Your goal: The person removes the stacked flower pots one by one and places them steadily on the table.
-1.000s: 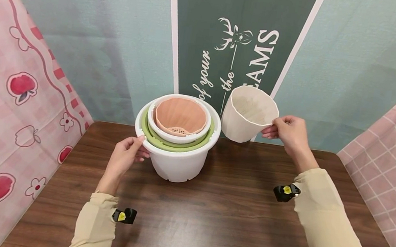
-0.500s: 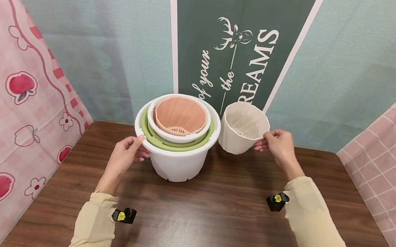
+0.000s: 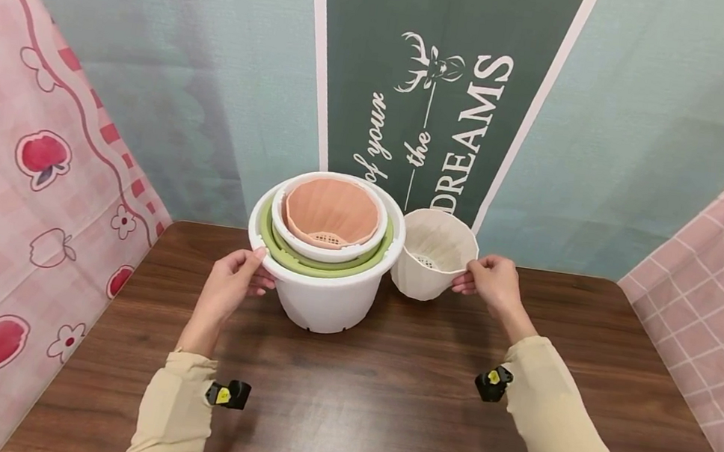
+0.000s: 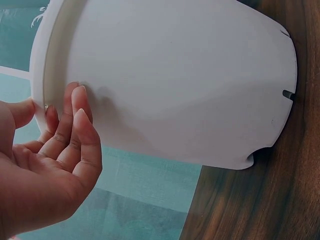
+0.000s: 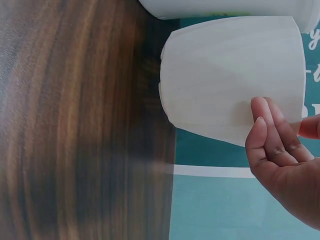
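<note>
- The left hand [image 3: 231,282], left of the frame's middle, is pinching the rim of the large white pot [image 3: 326,301], thumb on the edge and fingers bending loosely underneath.
- The large white pot is standing upright on the brown table [image 3: 346,412] near the middle, holding a green pot [image 3: 322,272], a smaller white pot [image 3: 321,254] and, innermost, a peach pot [image 3: 333,211].
- The right hand [image 3: 494,281], right of the middle, is gripping the rim of the cream pot [image 3: 419,284], its thumb and bent fingers closing on the wall.
- The cream pot is sitting just right of the large white pot, mouth facing up; whether its base is touching the table, I cannot tell.
- Behind, a dark green banner [image 3: 371,39] is hanging at upper middle.
</note>
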Tool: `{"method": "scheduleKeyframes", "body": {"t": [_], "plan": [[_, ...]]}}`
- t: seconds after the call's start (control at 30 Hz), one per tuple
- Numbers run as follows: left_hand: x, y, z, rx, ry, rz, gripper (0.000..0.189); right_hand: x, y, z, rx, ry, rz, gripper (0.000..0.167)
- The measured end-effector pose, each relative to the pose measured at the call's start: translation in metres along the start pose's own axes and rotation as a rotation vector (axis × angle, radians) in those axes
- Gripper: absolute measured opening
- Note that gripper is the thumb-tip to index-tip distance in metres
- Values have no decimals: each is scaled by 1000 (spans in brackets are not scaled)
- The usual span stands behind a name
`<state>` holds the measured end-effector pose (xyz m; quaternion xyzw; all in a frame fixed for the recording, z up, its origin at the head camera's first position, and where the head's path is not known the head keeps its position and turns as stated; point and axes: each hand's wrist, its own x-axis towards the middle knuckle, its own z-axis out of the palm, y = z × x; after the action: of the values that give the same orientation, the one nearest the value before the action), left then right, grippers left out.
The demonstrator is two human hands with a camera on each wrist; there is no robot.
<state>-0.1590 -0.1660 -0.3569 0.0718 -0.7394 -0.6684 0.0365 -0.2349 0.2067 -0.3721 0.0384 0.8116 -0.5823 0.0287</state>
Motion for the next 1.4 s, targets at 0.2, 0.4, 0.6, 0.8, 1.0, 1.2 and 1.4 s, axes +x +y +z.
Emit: {"method": "scheduleKeyframes", "body": {"t": [0.2, 0.4, 0.6, 0.8, 1.0, 1.2, 1.4], "plan": [[1, -2, 0, 3, -1, 1, 31, 0, 5, 8, 7, 12, 13, 16], [2, -4, -1, 9, -7, 0, 32, -1, 9, 13, -9, 18, 33, 16], [1, -4, -1, 8, -10, -3, 32, 1, 12, 18, -10, 19, 47, 16], [1, -5, -1, 10, -10, 3, 32, 2, 13, 21, -9, 30, 66, 16], [2, -5, -2, 14, -11, 6, 32, 3, 13, 23, -19, 42, 67, 17], [2, -5, -2, 18, -8, 3, 33, 4, 12, 25, -32, 45, 46, 19], [2, -5, -1, 23, -8, -1, 33, 7, 13, 26, -30, 46, 62, 19]]}}
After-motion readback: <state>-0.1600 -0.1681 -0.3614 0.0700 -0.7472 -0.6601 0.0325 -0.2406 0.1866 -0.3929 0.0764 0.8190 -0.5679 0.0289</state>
